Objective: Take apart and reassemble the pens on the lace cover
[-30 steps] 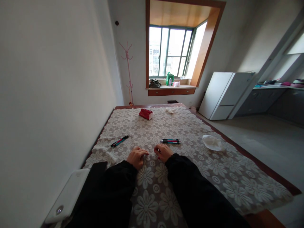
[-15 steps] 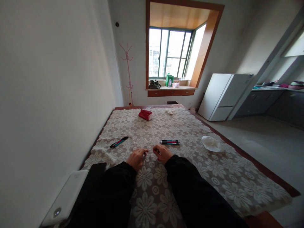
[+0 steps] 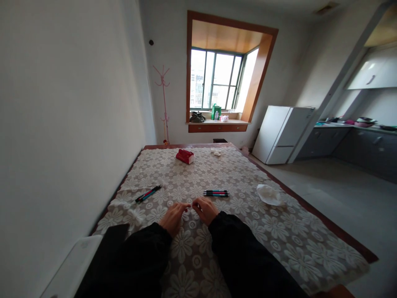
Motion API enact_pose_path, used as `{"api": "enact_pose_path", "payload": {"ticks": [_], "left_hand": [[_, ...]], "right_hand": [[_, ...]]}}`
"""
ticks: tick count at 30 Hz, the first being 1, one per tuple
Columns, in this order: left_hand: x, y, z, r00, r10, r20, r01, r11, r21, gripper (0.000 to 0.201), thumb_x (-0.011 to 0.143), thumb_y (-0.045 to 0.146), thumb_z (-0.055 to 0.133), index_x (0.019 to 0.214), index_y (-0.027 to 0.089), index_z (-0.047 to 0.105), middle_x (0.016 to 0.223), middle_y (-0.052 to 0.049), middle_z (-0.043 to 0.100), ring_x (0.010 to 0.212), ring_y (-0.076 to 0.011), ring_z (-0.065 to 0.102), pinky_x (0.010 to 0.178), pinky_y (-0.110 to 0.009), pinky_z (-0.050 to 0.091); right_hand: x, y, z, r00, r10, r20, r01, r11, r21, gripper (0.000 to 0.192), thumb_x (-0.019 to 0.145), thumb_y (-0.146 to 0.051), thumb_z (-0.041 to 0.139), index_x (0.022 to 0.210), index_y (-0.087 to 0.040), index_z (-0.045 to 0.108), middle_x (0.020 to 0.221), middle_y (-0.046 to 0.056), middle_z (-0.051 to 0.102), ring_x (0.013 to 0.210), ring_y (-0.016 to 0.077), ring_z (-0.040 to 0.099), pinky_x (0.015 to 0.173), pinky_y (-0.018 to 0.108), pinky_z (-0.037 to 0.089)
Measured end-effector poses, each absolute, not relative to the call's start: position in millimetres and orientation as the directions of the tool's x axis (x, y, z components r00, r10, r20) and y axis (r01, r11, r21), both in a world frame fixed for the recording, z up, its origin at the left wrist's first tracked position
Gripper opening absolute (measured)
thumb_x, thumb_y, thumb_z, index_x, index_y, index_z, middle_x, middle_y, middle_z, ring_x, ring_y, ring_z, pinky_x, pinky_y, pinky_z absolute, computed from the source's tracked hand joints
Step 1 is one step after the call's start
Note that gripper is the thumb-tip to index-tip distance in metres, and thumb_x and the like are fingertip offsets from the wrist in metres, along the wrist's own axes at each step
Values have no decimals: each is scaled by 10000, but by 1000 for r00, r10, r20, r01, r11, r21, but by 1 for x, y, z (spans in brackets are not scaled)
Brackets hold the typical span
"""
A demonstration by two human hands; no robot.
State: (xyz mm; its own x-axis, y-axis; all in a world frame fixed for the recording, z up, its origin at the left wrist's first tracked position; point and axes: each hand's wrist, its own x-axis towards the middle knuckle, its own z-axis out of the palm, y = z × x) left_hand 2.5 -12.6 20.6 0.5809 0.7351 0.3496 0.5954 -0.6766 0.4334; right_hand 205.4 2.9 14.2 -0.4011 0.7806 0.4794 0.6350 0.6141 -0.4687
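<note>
Our left hand point(image 3: 173, 217) & right hand point(image 3: 204, 210) meet fingertip to fingertip on desk cloth point(image 3: 248, 219), fingers curled; can't tell what they're pinching, pens point(image 3: 216, 193) nearby

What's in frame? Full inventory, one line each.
floral lace tablecloth: 1, beige-white, covers wooden table
pens, left group: 2, black with red and teal, left of hands
pens, right group: about 3, same colours, just beyond right hand
red box: 1, far end
crumpled white tissue: 1, right side
white fridge: 1, against back wall
pink coat stand: 1, left of window
left hand: fingertips meeting right hand; held item too small to tell
right hand: curled, on cloth
</note>
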Motion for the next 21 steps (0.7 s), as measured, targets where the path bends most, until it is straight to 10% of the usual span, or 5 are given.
{"api": "enact_pose_path", "payload": {"ticks": [9, 21], "left_hand": [[4, -13, 25, 571, 724, 386, 675, -682, 282, 192, 895, 241, 496, 1075, 261, 560, 960, -9, 678, 885, -194, 576, 788, -331, 405], [3, -12, 23, 486, 727, 485, 735, -640, 222, 167, 924, 302, 455, 921, 262, 617, 839, 5, 689, 779, -170, 609, 721, -296, 411]], "right_hand": [[201, -4, 19, -399, 800, 449, 551, 600, -580, 102, 813, -136, 564, 866, -207, 513, 772, -6, 577, 713, 145, 540, 665, 238, 394], [207, -2, 20, -517, 769, 376, 552, 635, -540, 134, 796, -155, 564, 918, -210, 560, 841, 4, 603, 794, 161, 553, 739, 273, 389]]}}
